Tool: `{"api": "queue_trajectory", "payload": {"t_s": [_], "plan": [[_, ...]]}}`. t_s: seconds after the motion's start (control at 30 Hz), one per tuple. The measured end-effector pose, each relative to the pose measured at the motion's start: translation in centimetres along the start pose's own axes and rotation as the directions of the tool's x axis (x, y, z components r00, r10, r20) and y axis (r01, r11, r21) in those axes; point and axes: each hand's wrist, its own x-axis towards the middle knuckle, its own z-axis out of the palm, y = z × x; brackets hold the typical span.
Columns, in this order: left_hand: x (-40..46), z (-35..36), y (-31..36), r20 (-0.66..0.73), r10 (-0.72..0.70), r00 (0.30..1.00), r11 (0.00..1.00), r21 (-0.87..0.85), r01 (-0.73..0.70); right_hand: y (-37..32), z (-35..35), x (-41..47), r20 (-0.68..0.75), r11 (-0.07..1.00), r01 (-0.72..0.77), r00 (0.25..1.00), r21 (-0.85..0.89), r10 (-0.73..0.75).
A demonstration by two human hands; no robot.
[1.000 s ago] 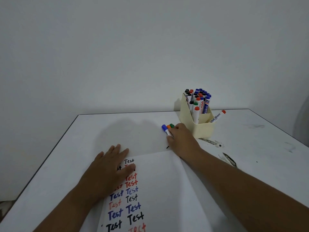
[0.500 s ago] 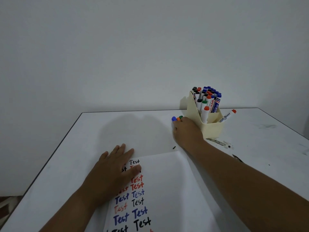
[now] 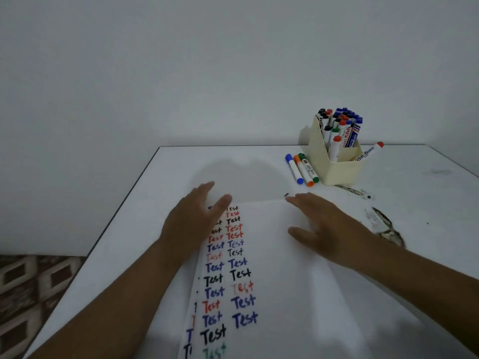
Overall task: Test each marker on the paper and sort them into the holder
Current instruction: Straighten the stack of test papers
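Beside the holder (image 3: pixel 334 167), 3 markers (image 3: pixel 302 169) lie released; right hand (image 3: pixel 326 226) has withdrawn, open and empty, over paper (image 3: pixel 285 268).

paper (image 3: pixel 280 255) — "Test" handwritten repeatedly, many colours

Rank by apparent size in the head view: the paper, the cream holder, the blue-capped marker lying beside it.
1. paper, much the largest and nearest
2. cream holder
3. blue-capped marker, smallest; it lies beside the holder, so comparable.
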Motion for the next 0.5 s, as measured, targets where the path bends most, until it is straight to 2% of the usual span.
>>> {"api": "queue_trajectory", "payload": {"t_s": [0.1,0.17,0.23,0.37,0.5], "plan": [[-1.7,-0.9,0.4,0.1,-0.078,0.992,0.995,0.064,0.072,0.3,0.1,-4.5,0.146,0.992,-0.079,0.987,0.098,0.065],[-3.6,-1.6,0.0,0.162,-0.099,0.982,0.986,0.147,0.076,-0.3,-0.7,-7.2,0.208,0.991,-0.1,0.975,0.088,0.08],[-6.8,-2.3,-0.2,0.206,-0.097,0.974,0.97,0.241,0.045,-1.5,-1.7,-9.7,0.27,0.99,-0.128,0.957,0.059,0.108],[-14.2,-4.0,0.1,0.316,-0.033,0.948,0.958,0.28,-0.06,-3.2,-2.6,-13.2,0.379,0.985,-0.155,0.918,0.077,0.115],[-18.6,-4.7,-0.1,0.408,-0.029,0.913,0.937,0.328,-0.117,-5.4,-3.2,-15.3,0.464,0.991,-0.079,0.878,-0.108,0.121]]}}
